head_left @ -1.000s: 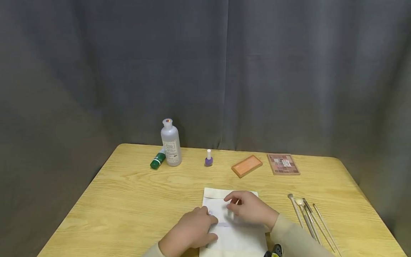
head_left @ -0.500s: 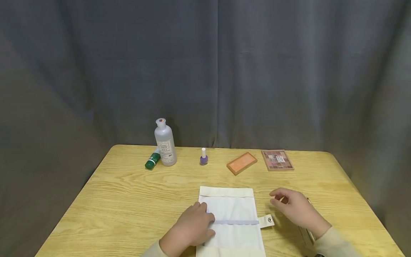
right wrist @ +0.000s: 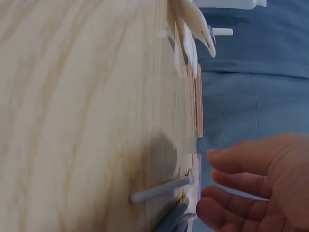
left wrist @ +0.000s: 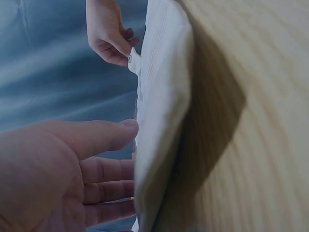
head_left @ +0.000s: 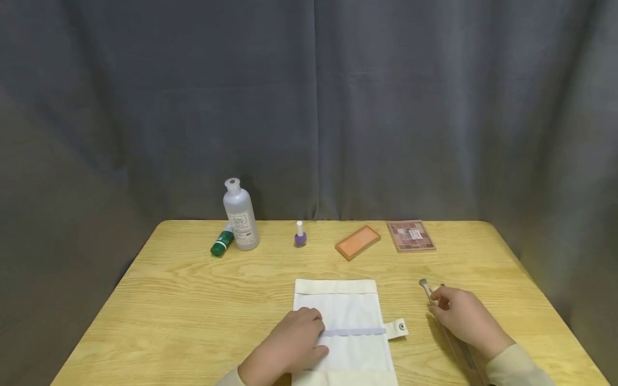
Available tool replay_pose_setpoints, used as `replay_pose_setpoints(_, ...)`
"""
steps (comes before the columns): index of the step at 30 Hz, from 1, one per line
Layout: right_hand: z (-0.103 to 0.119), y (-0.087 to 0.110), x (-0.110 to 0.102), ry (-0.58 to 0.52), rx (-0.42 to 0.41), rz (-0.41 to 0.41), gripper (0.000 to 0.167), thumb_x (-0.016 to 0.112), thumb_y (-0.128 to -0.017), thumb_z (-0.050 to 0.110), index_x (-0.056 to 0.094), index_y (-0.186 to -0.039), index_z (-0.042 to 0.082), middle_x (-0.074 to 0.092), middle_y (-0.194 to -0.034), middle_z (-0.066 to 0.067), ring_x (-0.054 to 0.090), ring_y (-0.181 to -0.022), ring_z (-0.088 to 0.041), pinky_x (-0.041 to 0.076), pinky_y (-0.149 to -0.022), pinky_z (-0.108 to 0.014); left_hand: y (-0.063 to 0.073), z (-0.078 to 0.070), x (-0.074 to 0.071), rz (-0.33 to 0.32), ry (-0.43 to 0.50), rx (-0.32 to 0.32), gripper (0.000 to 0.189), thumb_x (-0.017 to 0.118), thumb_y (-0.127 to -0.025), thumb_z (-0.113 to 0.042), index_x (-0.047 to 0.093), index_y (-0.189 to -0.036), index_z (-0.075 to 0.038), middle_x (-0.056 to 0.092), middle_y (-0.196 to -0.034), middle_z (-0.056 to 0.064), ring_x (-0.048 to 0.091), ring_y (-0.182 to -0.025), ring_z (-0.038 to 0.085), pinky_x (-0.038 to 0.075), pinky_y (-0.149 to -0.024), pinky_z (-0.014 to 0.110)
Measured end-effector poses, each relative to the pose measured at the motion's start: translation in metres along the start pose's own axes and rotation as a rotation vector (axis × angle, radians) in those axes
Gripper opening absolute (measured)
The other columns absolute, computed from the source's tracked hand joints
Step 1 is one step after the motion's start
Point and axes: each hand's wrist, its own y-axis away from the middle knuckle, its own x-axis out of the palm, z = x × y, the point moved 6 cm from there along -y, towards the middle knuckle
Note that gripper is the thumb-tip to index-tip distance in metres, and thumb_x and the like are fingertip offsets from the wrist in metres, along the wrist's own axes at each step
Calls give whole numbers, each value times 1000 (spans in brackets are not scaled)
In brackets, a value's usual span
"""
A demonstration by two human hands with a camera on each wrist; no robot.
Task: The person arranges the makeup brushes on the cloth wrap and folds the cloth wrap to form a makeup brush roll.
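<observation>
A white fabric brush roll [head_left: 347, 351] lies spread flat at the table's near middle, with a lilac elastic band [head_left: 354, 332] across it and a snap strap [head_left: 397, 328] at its right edge. My left hand [head_left: 296, 340] rests on the roll's left side, fingers extended; the left wrist view shows its fingers [left wrist: 108, 186] against the cloth. Over several makeup brushes [head_left: 425, 284] on the right hovers my right hand [head_left: 465, 319], hiding most of them. Thumb and fingers of the right hand [right wrist: 251, 186] stand apart beside a brush handle [right wrist: 161, 188] in the right wrist view.
Along the back stand a clear labelled bottle [head_left: 241, 220] and a purple nail polish bottle [head_left: 300, 238]. A green tube [head_left: 222, 242] lies beside the clear bottle. An orange palette [head_left: 358, 243] and an eyeshadow palette [head_left: 411, 236] lie back right. A dark curtain [head_left: 241, 107] hangs behind the table.
My right hand has moved right, from above the brush roll to the brushes, uncovering the snap strap. The left hand stays on the roll. The head view has shifted slightly.
</observation>
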Motion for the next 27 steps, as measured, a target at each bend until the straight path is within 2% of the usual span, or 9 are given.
replay_pose_setpoints(5,-4,-1,-3,50,7,-12,22,74,-88,9,70,-106,-4,58,-80,-1,45,-59,-13,39,-48,-26,1,2,0,2,34,-4,33,69,-93,-41,73,-109,-12,63,-114,-3,58,-106,15,49,-94,34)
replay_pose_setpoints(11,1,-5,1,46,8,-2,19,76,-85,7,71,-102,-2,56,-76,0,46,-61,-14,40,-51,-27,1,3,1,0,58,0,31,70,-93,-40,74,-109,-15,62,-110,-5,58,-102,13,50,-90,33)
replay_pose_setpoints(15,0,-9,4,97,25,23,13,76,-85,9,72,-95,1,61,-80,-1,56,-71,-18,48,-62,-37,1,3,0,2,81,0,29,70,-93,-40,74,-108,-15,62,-109,-5,57,-101,12,49,-89,33)
replay_pose_setpoints(19,-3,-10,10,123,51,83,11,77,-86,10,72,-93,3,68,-86,-4,64,-82,-23,54,-71,-46,2,3,0,8,98,-3,29,70,-92,-39,74,-108,-15,62,-108,-5,57,-100,12,50,-89,32)
replay_pose_setpoints(27,3,-13,15,105,64,100,8,73,-86,3,70,-93,3,64,-82,-3,57,-72,-17,51,-63,-37,1,4,-1,1,91,-4,30,71,-92,-39,75,-108,-14,63,-108,-5,58,-99,11,50,-88,30)
